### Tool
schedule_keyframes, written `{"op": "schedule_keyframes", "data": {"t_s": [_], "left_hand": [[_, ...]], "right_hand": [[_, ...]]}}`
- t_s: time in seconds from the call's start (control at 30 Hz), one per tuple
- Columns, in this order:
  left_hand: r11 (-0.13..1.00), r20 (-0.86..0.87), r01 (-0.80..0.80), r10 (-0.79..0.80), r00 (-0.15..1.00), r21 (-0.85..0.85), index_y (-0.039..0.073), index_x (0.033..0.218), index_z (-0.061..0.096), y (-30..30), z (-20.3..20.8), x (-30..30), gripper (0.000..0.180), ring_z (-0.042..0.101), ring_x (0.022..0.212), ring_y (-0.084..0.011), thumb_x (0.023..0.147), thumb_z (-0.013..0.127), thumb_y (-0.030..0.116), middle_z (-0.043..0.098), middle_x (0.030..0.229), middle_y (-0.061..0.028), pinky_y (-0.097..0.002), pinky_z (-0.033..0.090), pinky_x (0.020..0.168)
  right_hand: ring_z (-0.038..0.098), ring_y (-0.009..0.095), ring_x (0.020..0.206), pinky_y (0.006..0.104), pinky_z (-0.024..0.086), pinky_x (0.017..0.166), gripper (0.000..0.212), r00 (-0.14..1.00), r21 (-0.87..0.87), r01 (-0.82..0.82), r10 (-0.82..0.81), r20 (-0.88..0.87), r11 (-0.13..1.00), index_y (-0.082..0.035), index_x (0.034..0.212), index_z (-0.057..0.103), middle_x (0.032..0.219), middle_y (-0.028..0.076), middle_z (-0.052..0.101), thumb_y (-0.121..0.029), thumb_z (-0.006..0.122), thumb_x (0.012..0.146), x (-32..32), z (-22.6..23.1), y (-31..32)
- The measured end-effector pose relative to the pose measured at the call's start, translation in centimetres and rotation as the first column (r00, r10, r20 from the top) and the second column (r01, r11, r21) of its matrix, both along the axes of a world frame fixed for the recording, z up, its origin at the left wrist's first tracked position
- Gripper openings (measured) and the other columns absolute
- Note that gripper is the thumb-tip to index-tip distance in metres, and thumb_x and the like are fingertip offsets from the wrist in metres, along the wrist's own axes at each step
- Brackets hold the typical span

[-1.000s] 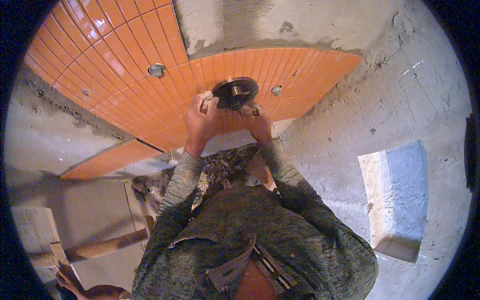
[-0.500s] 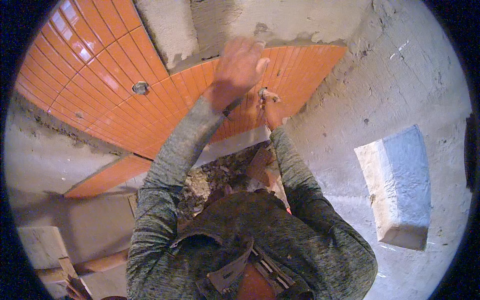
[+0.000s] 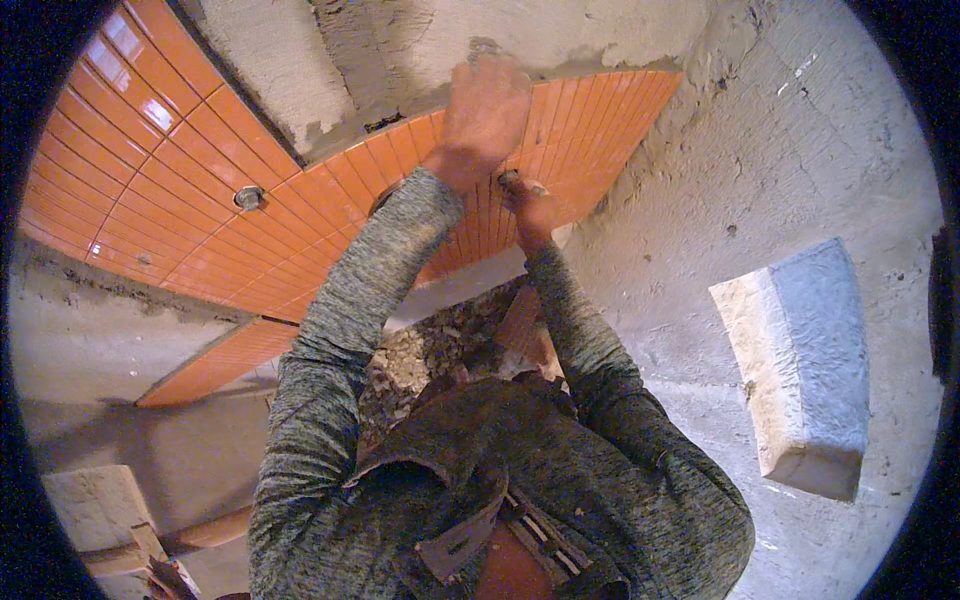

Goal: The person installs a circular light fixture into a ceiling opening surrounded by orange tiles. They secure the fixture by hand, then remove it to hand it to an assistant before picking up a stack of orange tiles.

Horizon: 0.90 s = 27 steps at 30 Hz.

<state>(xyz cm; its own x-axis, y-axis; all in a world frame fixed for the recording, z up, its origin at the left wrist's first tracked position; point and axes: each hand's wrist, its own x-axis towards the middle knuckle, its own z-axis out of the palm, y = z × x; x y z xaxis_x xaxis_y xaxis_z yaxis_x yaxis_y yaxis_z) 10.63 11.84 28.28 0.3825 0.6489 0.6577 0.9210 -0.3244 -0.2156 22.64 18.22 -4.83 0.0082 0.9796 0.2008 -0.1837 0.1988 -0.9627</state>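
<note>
Orange tiles point(image 3: 345, 185) with narrow grooves cover the wall before me. My left hand point(image 3: 487, 115) lies over the upper tile row, fingers stretched toward its top edge; its outline is slightly blurred. Lower and to the right, my right hand point(image 3: 535, 212) has its fingers drawn together at a round pipe outlet point(image 3: 508, 181) in the tiles. What those fingers grip, if anything, is too small to make out. Another round pipe outlet point(image 3: 248, 198) shows farther left. A dark round shape is partly hidden behind my left wrist.
Bare plaster point(image 3: 390, 50) lies above the tile edge, and a rough grey wall point(image 3: 670, 230) stands on the right with a pale recess point(image 3: 800, 370) in it. Rubble point(image 3: 430, 350) covers the ground below. Boards point(image 3: 95, 510) are at lower left.
My left hand has moved slightly up toward the tiles' top edge. My right fingers have shifted closer onto the pipe outlet. The whole view has shifted a little.
</note>
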Motion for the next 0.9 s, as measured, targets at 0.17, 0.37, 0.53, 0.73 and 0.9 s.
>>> {"op": "schedule_keyframes", "data": {"t_s": [0.17, 0.37, 0.53, 0.73, 0.9], "left_hand": [[0.999, 0.034, 0.012, -0.013, 0.999, 0.038, 0.006, 0.107, 0.066, -0.9, -1.5, -3.6, 0.025, 0.058, 0.106, -0.0351, 0.085, 0.065, 0.017, 0.062, 0.107, -0.0150, -0.0493, 0.044, 0.087], [0.904, -0.008, 0.253, -0.267, 0.964, 0.344, 0.003, 0.099, 0.066, 0.3, -2.3, -4.7, 0.022, 0.057, 0.093, -0.0306, 0.083, 0.061, 0.018, 0.059, 0.096, -0.0115, -0.0450, 0.040, 0.075], [0.935, -0.024, 0.219, -0.221, 0.975, 0.279, 0.004, 0.101, 0.066, 0.5, -2.4, -4.4, 0.022, 0.058, 0.092, -0.0301, 0.085, 0.062, 0.019, 0.059, 0.095, -0.0109, -0.0449, 0.041, 0.075], [0.921, 0.000, 0.271, -0.282, 0.960, 0.279, 0.005, 0.101, 0.065, 0.3, -2.5, -5.4, 0.023, 0.058, 0.090, -0.0294, 0.084, 0.065, 0.020, 0.060, 0.094, -0.0088, -0.0441, 0.041, 0.075], [0.920, -0.008, 0.279, -0.288, 0.958, 0.276, 0.007, 0.095, 0.064, 1.1, -2.0, -4.6, 0.018, 0.059, 0.087, -0.0291, 0.083, 0.064, 0.020, 0.058, 0.089, -0.0084, -0.0444, 0.042, 0.073]], "right_hand": [[0.066, 0.014, 0.094, 0.0299, 0.055, 0.081, 0.026, 0.987, -0.025, -0.122, 0.124, 0.099, 0.992, -0.006, 0.117, 0.068, 0.105, 0.002, 0.068, -0.028, 0.061, 0.104, -3.7, 3.6, -3.4], [0.065, 0.013, 0.088, 0.0313, 0.054, 0.081, 0.027, 0.999, -0.021, -0.044, 0.043, -0.020, 0.999, -0.006, 0.117, 0.068, 0.100, 0.000, 0.068, -0.027, 0.060, 0.103, -4.1, 4.1, -4.0], [0.067, 0.013, 0.093, 0.0300, 0.056, 0.081, 0.027, 0.969, -0.078, -0.163, 0.145, -0.202, 0.983, -0.004, 0.113, 0.071, 0.101, 0.002, 0.071, -0.027, 0.063, 0.102, -2.1, 5.0, -3.8], [0.070, 0.015, 0.088, 0.0292, 0.058, 0.078, 0.027, 0.996, -0.220, -0.077, 0.086, 0.029, 0.972, 0.000, 0.108, 0.074, 0.101, 0.006, 0.074, -0.024, 0.065, 0.101, -2.5, 10.4, -6.6], [0.069, 0.014, 0.077, 0.0284, 0.057, 0.069, 0.029, 0.990, -0.320, -0.058, 0.014, -0.138, 0.946, 0.002, 0.107, 0.074, 0.090, 0.005, 0.073, -0.025, 0.070, 0.098, -1.9, 9.8, -6.3]]}}
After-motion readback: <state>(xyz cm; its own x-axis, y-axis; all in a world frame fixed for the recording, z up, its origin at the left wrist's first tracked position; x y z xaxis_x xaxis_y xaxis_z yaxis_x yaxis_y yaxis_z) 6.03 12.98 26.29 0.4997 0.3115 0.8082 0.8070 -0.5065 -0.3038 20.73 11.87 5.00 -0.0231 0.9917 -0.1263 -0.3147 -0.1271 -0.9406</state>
